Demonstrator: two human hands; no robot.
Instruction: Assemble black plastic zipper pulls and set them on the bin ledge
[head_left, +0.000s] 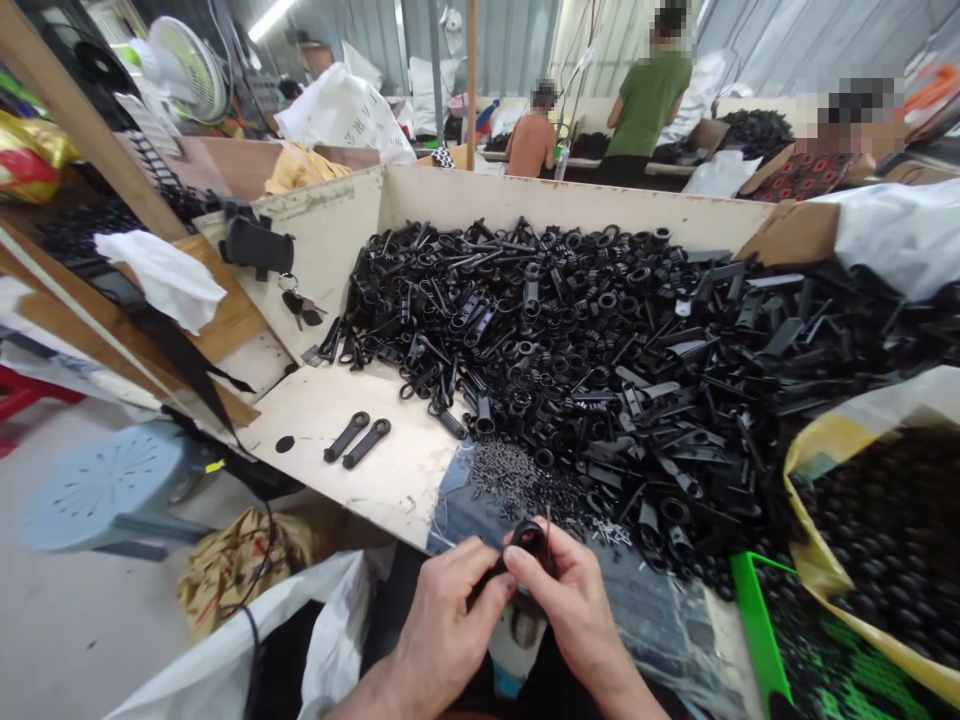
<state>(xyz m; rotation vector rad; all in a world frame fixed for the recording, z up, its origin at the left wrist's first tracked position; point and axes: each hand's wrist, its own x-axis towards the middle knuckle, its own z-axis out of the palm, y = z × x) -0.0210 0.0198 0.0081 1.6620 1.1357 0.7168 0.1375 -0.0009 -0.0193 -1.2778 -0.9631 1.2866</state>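
My left hand (442, 620) and my right hand (574, 605) meet at the near edge of the work table (341, 400), fingers closed together on one small black plastic part (531, 540) with a ring end. Just beyond them lies a scatter of tiny dark pins (517, 480). A large heap of black plastic parts (600, 340) fills the table behind. Two loose black strap-like parts (358, 438) lie side by side on the bare board to the left.
A yellow bag (877, 540) of black pieces and a green crate (757, 620) stand at the right. A white bag (247, 650) hangs below the table edge. A grey stool (112, 490) sits at the left. Three people work at the back.
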